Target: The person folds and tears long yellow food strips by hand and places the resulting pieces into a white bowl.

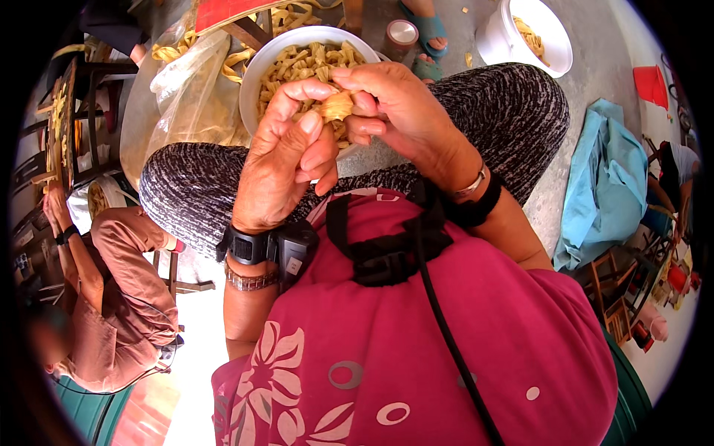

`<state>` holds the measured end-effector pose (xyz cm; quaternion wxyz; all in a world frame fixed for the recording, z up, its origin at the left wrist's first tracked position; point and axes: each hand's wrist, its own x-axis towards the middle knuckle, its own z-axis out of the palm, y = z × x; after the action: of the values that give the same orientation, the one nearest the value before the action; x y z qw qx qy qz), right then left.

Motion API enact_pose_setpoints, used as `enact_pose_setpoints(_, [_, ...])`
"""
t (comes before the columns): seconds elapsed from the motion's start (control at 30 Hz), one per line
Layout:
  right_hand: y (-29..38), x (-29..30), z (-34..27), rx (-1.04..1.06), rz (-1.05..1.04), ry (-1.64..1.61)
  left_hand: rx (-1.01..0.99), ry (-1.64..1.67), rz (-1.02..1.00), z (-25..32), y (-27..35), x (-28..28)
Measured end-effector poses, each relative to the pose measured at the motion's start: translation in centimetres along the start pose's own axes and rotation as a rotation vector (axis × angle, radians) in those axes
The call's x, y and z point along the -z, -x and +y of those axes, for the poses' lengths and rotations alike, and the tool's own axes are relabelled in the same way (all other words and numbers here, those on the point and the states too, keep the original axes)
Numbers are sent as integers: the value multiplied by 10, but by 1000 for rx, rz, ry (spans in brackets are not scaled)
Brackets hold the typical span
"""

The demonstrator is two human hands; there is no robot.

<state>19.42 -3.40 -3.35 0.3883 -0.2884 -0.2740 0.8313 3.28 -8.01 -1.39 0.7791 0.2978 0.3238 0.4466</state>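
Between my two hands is a small folded yellow strip (337,107), resembling tofu skin. My left hand (287,148) has its thumb and index finger at the strip's left side. My right hand (404,108) pinches it from the right with bent fingers, which hide part of it. Both hands are raised over a round white plastic bucket (249,83) between my knees. Many knotted yellow pieces (304,62) fill that bucket, partly covered by my fingers.
A clear plastic bag (192,95) lies left of the bucket, under a red-topped table (231,12) corner. Another white bucket (496,39) holds yellow pieces. A tape roll (401,34) stands near someone's sandalled foot (432,28). A co-worker (125,279) sits left; blue sheeting (605,184) is right.
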Motion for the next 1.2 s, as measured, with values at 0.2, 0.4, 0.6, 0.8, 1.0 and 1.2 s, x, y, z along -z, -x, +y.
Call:
enact_pose_setpoints(0.2, [3,1,-4,48,45,44,-4,-308,8,8,4,-3])
enact_pose_setpoints(0.4, [6,-4,-5,63,71,84,-7,-662,-47,13,13,3])
enact_pose_setpoints(0.6, [2,1,-12,110,26,325,24,-319,89,20,6,-5])
enact_pose_setpoints(0.8, [2,-2,-7,-13,-112,363,16,-342,71,23,5,4])
enact_pose_setpoints(1.0, [1,-12,-9,-81,-178,191,-35,-386,121,20,1,-2])
enact_pose_setpoints(1.2, [0,-19,-6,-46,-71,133,-101,-371,49,14,0,2])
